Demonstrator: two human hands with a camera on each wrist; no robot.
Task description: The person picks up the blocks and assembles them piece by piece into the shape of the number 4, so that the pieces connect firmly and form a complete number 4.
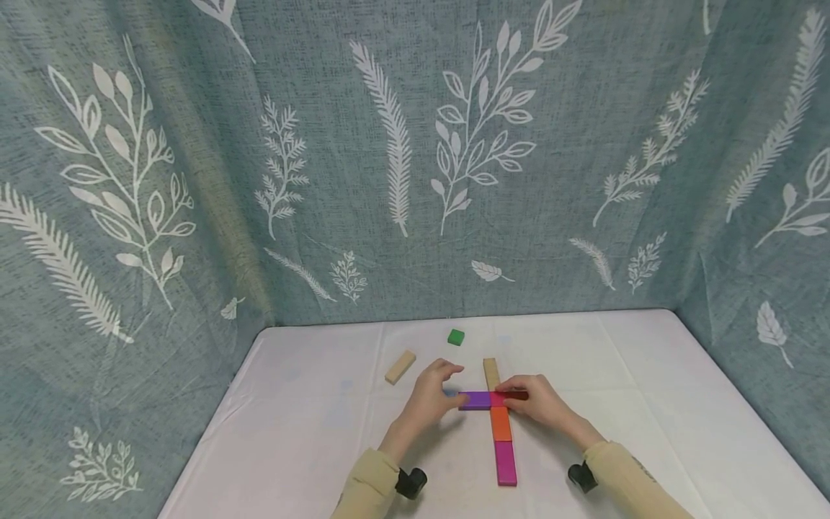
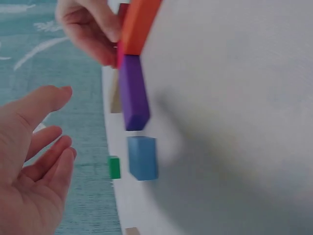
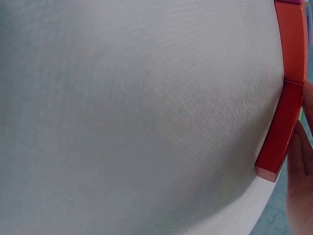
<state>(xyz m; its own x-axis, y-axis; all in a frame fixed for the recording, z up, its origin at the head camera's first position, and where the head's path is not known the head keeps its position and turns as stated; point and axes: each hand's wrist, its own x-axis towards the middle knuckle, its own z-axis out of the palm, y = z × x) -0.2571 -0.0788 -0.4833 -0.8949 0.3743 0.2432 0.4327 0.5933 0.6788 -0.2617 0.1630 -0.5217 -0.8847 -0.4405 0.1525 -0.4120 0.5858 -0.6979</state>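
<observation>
In the head view, my right hand (image 1: 534, 400) pinches a red block (image 1: 497, 398) where several coloured blocks meet in a cross. Its fingers cover part of that block; the long red side shows in the right wrist view. To the left, end to end with it, lies a purple block (image 1: 475, 401). My left hand (image 1: 429, 393) hovers by the purple block's left end, thumb and fingers spread, holding nothing. Under it sits a blue block (image 2: 142, 158), apart from the purple one and mostly hidden in the head view. An orange block (image 1: 501, 424) runs toward me from the red one.
A magenta block (image 1: 506, 463) continues the line nearest me, and a plain wooden block (image 1: 491, 373) extends it at the far end. Another wooden block (image 1: 400, 367) lies loose at left, and a small green block (image 1: 456, 337) farther back. A leaf-patterned curtain (image 1: 389, 180) surrounds the white table (image 1: 292, 432).
</observation>
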